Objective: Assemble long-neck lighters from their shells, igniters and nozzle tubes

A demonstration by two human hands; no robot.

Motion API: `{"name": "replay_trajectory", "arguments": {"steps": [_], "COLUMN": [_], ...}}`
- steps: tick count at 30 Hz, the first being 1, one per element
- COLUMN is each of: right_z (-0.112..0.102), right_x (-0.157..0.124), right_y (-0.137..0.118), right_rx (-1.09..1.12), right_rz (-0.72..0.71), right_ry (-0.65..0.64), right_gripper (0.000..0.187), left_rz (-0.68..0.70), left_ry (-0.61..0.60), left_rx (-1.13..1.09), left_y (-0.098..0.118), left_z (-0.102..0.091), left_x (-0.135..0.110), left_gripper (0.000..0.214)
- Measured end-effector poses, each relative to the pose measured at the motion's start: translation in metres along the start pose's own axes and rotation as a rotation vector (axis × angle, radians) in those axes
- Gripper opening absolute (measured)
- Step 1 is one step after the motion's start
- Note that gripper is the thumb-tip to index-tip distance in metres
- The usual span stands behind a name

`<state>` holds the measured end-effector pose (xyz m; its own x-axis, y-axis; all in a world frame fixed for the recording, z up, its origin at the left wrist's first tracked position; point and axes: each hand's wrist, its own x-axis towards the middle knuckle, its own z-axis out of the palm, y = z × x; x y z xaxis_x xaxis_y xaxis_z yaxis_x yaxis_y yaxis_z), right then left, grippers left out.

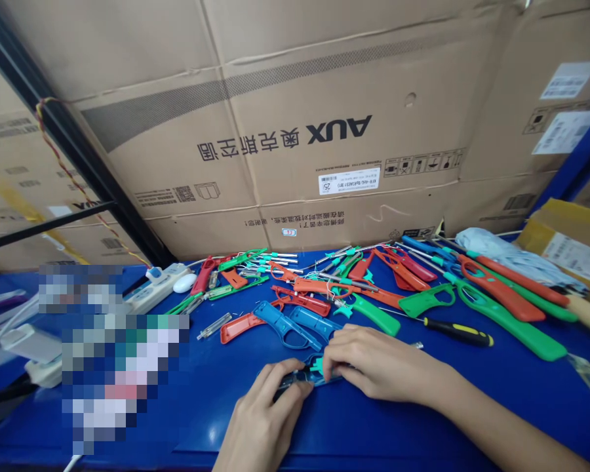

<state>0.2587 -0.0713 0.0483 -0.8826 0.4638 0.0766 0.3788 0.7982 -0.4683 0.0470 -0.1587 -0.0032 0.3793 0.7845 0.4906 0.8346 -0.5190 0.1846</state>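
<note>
Nearest the camera, the left hand (261,419) and right hand (381,364) are over a blue bench (354,434), both closed on a small blue shell (295,381), apparently a lighter body. A teal part (316,367) shows at its middle. The left hand's fingers curl over the shell's left end, while the right hand's fingertips (332,357) press down at its right end. The shell's long axis runs almost left to right with a slight tilt, lying between the hands and close to both; the left hand covers more of it.

Just beyond, two longer blue shells (288,326) lie side by side, overlapping orange shells (299,303). Green handles (511,328) lie to the right, near a screwdriver (457,332) with a black and yellow grip. Farther back are a power strip (152,288) and a white mouse (184,283). An AUX carton (275,131) stands behind the bench. Pixelated patches hide the bench's left side.
</note>
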Motion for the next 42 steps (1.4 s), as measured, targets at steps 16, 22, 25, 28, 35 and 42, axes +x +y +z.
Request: {"name": "replay_trajectory", "arguments": {"steps": [16, 22, 25, 28, 35, 42], "right_z": [0.001, 0.002, 0.002, 0.001, 0.001, 0.003], "right_x": [0.002, 0.004, 0.006, 0.008, 0.011, 0.006], "right_y": [-0.003, -0.001, 0.0, -0.002, -0.003, -0.002], "right_rx": [0.039, 0.043, 0.003, 0.002, 0.064, 0.063], "right_rz": [0.043, 0.059, 0.043, 0.023, 0.01, 0.01], "right_ry": [0.004, 0.008, -0.002, -0.025, -0.004, 0.014], "right_gripper": [0.022, 0.018, 0.018, 0.019, 0.02, 0.017], "left_rz": [-0.006, -0.033, -0.034, -0.03, -0.01, 0.0], "left_ry": [-0.034, 0.006, -0.001, -0.013, -0.014, 0.019], "left_rx": [0.0, 0.003, 0.008, -0.002, -0.024, 0.018], "left_y": [0.005, 0.005, 0.005, 0.004, 0.005, 0.005], "left_z": [-0.006, -0.003, -0.002, -0.002, -0.005, -0.005], "left_x": [0.003, 0.004, 0.002, 0.002, 0.006, 0.004], "left_gripper": [0.024, 0.026, 0.023, 0.022, 0.024, 0.027]}}
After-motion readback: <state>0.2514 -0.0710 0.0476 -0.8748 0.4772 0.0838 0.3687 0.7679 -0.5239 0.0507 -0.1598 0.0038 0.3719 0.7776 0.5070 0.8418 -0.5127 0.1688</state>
